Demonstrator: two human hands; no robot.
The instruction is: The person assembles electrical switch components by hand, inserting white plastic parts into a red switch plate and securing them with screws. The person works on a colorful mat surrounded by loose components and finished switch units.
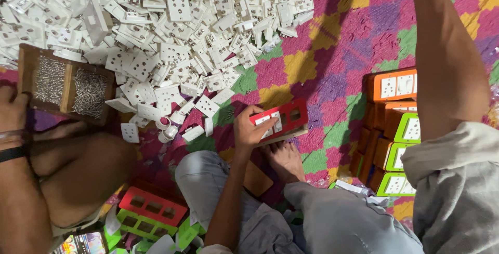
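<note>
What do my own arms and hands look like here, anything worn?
Both forearms are bare. The right arm has a loose, creased light grey sleeve to about the elbow; its hand is out of frame. The left hand shows no ring, watch or glove. The dark wristbands at the left edge are another person's.

There is one big heap of white plastic socket pieces [171,30], far too many to count. One wooden box [66,85] holds two piles of small metal screws, also too many to count. One red frame [283,121] is in one hand [249,132]. At the bottom left lie two empty frames, one red [152,205] and one green [143,225]. On the right stand five filled frames, two orange [392,85] and three green [408,128].
</note>
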